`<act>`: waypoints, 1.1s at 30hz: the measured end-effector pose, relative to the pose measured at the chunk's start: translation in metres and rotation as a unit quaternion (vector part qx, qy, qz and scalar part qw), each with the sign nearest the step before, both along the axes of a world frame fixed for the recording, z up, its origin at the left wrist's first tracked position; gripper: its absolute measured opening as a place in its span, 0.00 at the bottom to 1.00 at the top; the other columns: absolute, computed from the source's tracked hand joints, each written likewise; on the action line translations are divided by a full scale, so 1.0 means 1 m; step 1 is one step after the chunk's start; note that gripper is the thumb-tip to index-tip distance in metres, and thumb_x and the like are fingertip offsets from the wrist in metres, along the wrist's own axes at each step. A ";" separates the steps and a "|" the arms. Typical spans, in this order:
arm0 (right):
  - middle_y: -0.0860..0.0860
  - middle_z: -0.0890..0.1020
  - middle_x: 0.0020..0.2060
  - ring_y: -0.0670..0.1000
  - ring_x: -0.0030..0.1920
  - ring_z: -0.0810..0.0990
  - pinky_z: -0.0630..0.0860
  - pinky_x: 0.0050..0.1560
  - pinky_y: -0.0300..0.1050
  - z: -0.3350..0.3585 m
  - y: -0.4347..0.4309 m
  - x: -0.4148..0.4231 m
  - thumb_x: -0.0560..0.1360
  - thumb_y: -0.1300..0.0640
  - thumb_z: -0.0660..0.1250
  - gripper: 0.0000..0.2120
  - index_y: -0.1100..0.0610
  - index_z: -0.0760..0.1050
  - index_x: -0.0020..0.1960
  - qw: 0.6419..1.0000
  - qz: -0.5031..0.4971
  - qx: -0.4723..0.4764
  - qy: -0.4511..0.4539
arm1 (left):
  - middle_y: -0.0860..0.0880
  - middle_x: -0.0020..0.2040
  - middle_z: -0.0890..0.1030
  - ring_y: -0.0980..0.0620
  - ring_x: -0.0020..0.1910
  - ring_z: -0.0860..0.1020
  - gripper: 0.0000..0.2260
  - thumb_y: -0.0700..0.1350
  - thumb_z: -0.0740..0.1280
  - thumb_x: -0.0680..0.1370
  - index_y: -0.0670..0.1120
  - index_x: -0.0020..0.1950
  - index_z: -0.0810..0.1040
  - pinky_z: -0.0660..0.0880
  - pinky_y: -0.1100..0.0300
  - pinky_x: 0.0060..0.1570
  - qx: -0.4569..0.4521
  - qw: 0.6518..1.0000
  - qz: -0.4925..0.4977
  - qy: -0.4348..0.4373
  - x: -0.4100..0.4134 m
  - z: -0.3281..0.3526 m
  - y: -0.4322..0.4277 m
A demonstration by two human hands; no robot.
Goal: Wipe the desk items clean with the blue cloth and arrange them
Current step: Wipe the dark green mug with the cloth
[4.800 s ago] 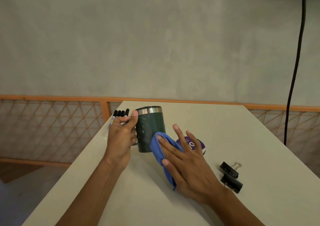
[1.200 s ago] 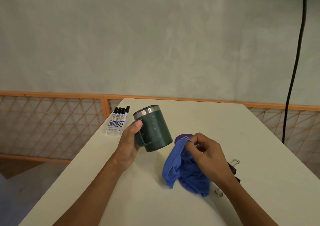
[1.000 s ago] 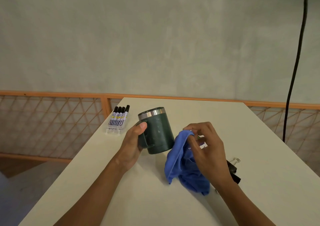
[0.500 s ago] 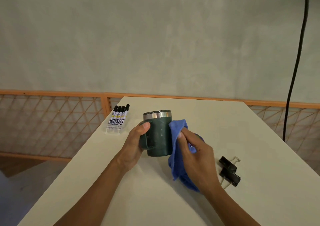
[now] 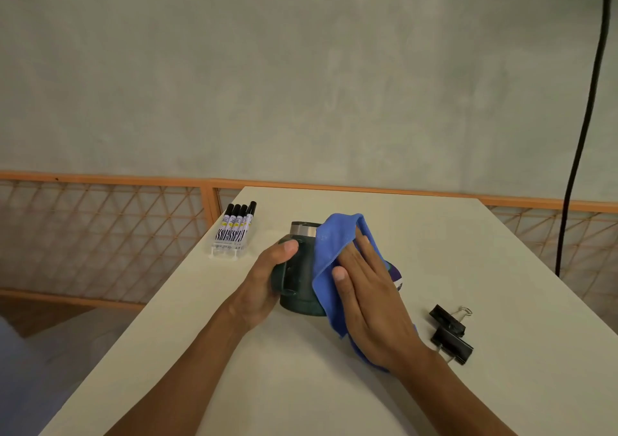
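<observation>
My L hand clamps mug handle to steady it so my flat, open-fingered R hand can press blue cloth on its side

Soft cloth, matt steel-rimmed mug

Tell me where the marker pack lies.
Head view: the clear pack of black-capped markers lies at the white table's far left edge, left of the dark green mug.
</observation>
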State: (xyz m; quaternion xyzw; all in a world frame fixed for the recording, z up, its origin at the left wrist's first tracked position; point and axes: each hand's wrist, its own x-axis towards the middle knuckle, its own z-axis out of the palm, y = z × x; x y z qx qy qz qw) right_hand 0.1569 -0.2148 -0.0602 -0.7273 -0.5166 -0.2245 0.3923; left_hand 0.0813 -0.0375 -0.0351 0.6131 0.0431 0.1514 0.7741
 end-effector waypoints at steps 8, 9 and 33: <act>0.40 0.83 0.50 0.49 0.53 0.82 0.74 0.52 0.38 -0.002 -0.009 -0.001 0.90 0.48 0.48 0.16 0.41 0.75 0.63 0.975 0.022 0.076 0.207 | 0.49 0.49 0.89 0.53 0.48 0.87 0.32 0.73 0.83 0.53 0.54 0.48 0.91 0.84 0.56 0.46 -0.032 0.998 -0.032 -0.041 0.000 0.001 0.004; 0.41 0.82 0.46 0.49 0.49 0.82 0.74 0.48 0.39 -0.002 -0.009 -0.001 0.90 0.46 0.48 0.16 0.40 0.74 0.60 0.974 0.011 0.086 0.211 | 0.49 0.49 0.89 0.52 0.48 0.88 0.33 0.73 0.83 0.52 0.54 0.48 0.91 0.85 0.56 0.46 -0.028 0.998 -0.032 -0.041 -0.002 0.003 0.004; 0.40 0.77 0.64 0.52 0.87 0.52 0.58 0.82 0.63 0.002 -0.006 0.003 0.89 0.54 0.52 0.13 0.51 0.75 0.63 0.986 -0.052 -0.102 -0.117 | 0.41 0.65 0.86 0.40 0.66 0.83 0.25 0.64 0.67 0.79 0.49 0.65 0.86 0.76 0.41 0.70 0.037 0.999 0.032 0.000 0.001 0.002 0.008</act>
